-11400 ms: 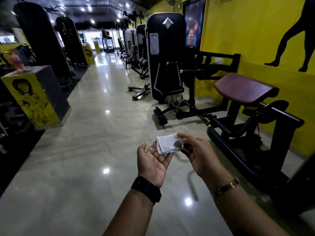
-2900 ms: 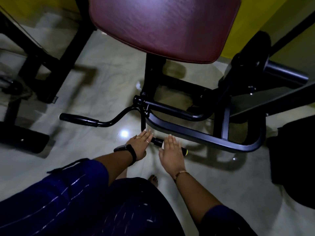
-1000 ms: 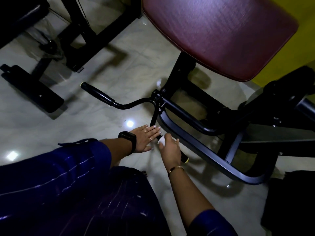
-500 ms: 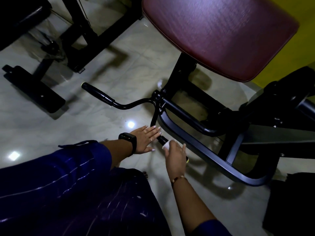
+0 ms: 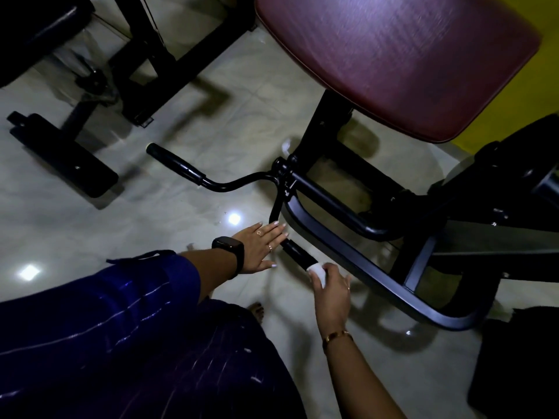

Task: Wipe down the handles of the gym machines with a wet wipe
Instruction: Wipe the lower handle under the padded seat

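A black curl bar hangs low under the machine's maroon pad [image 5: 402, 55]. Its near handle [image 5: 295, 252] runs toward me; its far handle [image 5: 175, 163] points up-left. My right hand [image 5: 331, 287] grips the outer end of the near handle through a white wet wipe [image 5: 317, 272], which shows between the fingers. My left hand [image 5: 261, 244], with a black watch and rings, lies flat with straight fingers beside the bar's inner bend, fingertips at the bar. The tip of the near handle is hidden under my right hand.
The machine's black frame [image 5: 378, 285] curves along the floor right of my hands. Another machine's black foot [image 5: 63, 155] and posts stand at the upper left. A yellow wall [image 5: 538, 74] is at the right. My blue-clothed knee fills the lower left.
My right hand has slid with the wipe along the near handle toward its outer end, baring more of the black grip. My left hand has stayed in place.
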